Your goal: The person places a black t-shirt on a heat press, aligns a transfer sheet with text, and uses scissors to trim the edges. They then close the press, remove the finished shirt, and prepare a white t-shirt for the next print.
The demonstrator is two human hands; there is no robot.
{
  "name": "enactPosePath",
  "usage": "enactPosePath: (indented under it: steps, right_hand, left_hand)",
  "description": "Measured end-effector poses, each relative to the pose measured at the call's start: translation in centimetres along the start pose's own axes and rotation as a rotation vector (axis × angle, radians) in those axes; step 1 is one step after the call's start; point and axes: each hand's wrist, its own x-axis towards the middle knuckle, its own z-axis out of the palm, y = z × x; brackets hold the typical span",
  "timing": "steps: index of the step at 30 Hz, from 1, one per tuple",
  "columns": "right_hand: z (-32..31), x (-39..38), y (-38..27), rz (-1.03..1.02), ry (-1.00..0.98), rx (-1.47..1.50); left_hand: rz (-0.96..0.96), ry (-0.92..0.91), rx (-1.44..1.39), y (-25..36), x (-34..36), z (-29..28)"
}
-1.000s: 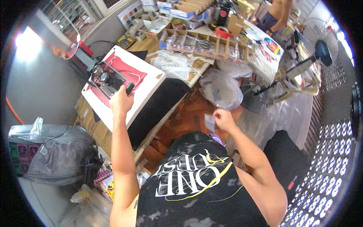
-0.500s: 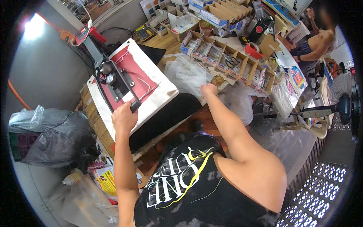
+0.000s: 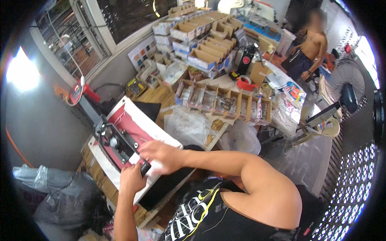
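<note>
A heat press (image 3: 129, 127) with a white top plate, a red panel and black fittings stands on a low bench at my left. My left hand (image 3: 132, 179) is shut on its black handle (image 3: 144, 168) at the near edge. My right hand (image 3: 157, 154) reaches across my body and lies on the white plate just above the handle. Its fingers are stretched out toward the left and nothing shows in them. A black cloth (image 3: 167, 186) lies beneath the press plate.
Beyond the press lie a clear plastic bag (image 3: 188, 126) and a cardboard divider tray (image 3: 225, 102), with stacked open boxes (image 3: 201, 44) behind. A grey bag (image 3: 60, 195) sits at lower left. Another person (image 3: 310, 50) stands far right near a pedestal fan (image 3: 346, 94).
My right hand has come back from the plastic bag to the press plate, close to my left hand. My left hand has stayed on the handle. The view has tilted upward.
</note>
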Motion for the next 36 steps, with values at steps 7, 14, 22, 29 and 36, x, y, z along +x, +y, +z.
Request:
enactPosePath:
  steps: [7, 14, 22, 29, 36]
  right_hand:
    - [3.2, 9.0, -2.8, -0.238, -0.628, -0.286]
    - [6.5, 7.6, -2.5, -0.081, -0.501, -0.304]
    - [7.8, 6.9, -1.2, -0.121, -0.413, -0.326]
    - [8.0, 6.7, -1.7, -0.126, -0.441, -0.406]
    - [6.5, 9.1, -1.4, -0.076, -0.781, -0.232]
  left_hand:
    - [0.326, 0.181, 0.003, -1.6, 0.1, 1.7]
    - [0.218, -0.014, 0.054, -2.9, 1.2, 2.2]
    - [0.264, -0.180, -0.058, -3.1, 1.3, 0.6]
    - [0.272, -0.270, -0.109, -2.8, 1.0, -0.8]
    - [0.241, -0.172, -0.087, -1.9, 1.4, 0.0]
